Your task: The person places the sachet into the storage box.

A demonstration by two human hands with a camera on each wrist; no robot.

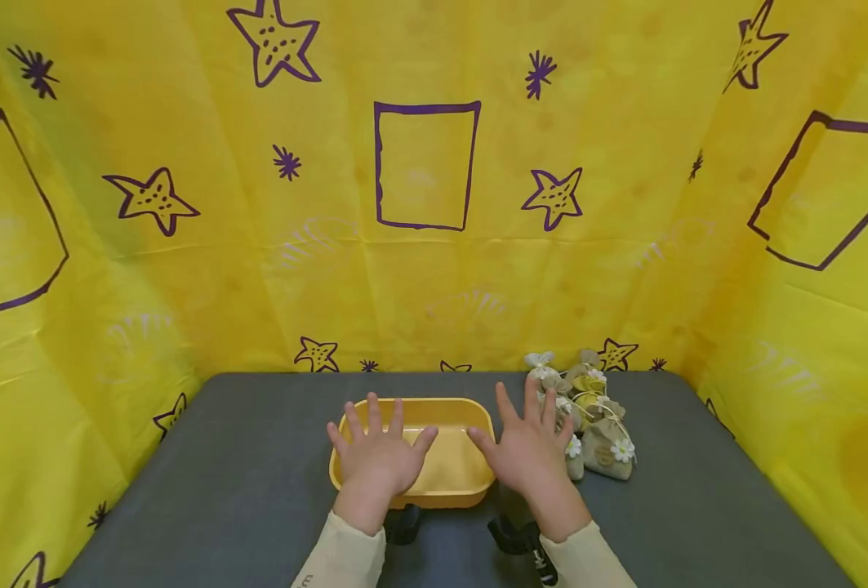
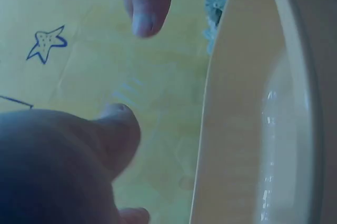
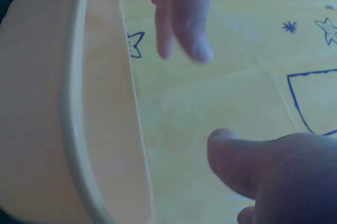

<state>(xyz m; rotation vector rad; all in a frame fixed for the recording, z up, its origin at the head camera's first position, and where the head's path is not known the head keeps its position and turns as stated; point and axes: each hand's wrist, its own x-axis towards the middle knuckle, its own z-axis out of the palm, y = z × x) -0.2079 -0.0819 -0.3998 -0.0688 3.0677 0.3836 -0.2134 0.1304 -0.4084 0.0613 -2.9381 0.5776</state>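
Note:
A yellow plastic basin (image 1: 444,465) with rounded corners sits on the grey table, and its visible inside holds nothing. My left hand (image 1: 378,457) is spread over the basin's left part, fingers apart and palm down. Over the basin's right edge my right hand (image 1: 529,449) is spread the same way, its fingers overlapping the sachets in the head view. Both hands hold nothing. Several small cloth sachets (image 1: 608,449) with white flowers and drawstrings lie bunched right of the basin. In the wrist views each thumb stands apart from the fingers, near the basin wall (image 2: 242,103).
The dark grey tabletop (image 1: 257,457) carries the basin and sachets. Yellow cloth (image 1: 426,286) printed with purple stars and frames hangs behind the table and along both sides. Black wrist-camera mounts (image 1: 404,527) sit under the cuffs.

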